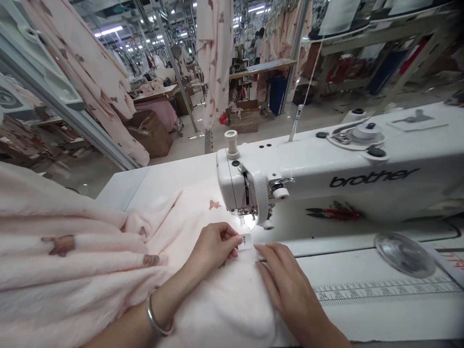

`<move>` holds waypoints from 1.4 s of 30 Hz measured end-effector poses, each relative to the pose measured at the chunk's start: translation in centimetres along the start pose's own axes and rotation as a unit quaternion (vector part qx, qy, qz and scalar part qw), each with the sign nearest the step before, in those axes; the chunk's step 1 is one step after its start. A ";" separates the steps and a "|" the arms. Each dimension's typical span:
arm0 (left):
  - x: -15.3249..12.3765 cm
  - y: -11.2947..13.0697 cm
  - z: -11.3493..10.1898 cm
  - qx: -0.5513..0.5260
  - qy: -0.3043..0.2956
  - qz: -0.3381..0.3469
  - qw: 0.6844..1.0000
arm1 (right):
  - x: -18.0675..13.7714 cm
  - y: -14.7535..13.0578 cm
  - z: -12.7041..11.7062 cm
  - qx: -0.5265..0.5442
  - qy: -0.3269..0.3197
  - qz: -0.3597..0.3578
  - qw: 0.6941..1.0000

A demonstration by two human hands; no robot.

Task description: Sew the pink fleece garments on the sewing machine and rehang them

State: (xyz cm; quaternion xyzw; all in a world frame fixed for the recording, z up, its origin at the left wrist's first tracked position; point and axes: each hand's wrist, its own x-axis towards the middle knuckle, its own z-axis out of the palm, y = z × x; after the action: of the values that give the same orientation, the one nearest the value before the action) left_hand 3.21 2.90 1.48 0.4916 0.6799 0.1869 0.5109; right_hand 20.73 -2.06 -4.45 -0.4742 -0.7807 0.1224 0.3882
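Note:
A small white label [246,241] with dark print lies just in front of the needle area of a white sewing machine [239,183]. My left hand [213,246] pinches the label's left end between thumb and forefinger, its other fingers curled beneath. Under both hands spreads pale pink plush fabric [224,295] with brown animal prints, reaching far to the left. My right hand [284,280] rests at the fabric's right edge, fingers stretched out and thumb apart, fingertips close to the label's right end. The machine's lamp lights the spot around the needle.
Red-handled snips [333,213] lie under the machine arm. A clear round dish [404,254] and a printed ruler scale [380,292] are on the right of the table. Pink fabric [213,63] hangs beyond the table, and a cardboard box [150,133] stands on the floor.

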 end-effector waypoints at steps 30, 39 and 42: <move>1.3 -1.2 1.1 0.053 0.040 0.001 0.998 | -0.4 0.3 1.7 -0.085 0.004 -0.045 0.995; 1.2 -1.2 1.1 0.066 0.050 0.011 0.996 | -0.9 0.5 2.1 -0.069 -0.001 -0.033 0.997; 1.3 -1.1 1.1 0.065 0.049 0.010 0.997 | -1.2 0.6 2.3 -0.063 0.005 -0.019 0.998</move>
State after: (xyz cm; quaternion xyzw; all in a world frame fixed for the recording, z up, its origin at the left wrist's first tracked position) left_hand 3.66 3.21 -0.44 0.5208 0.7101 0.1714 0.4418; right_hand 19.72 -2.32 -6.87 -0.4833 -0.7940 0.0629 0.3635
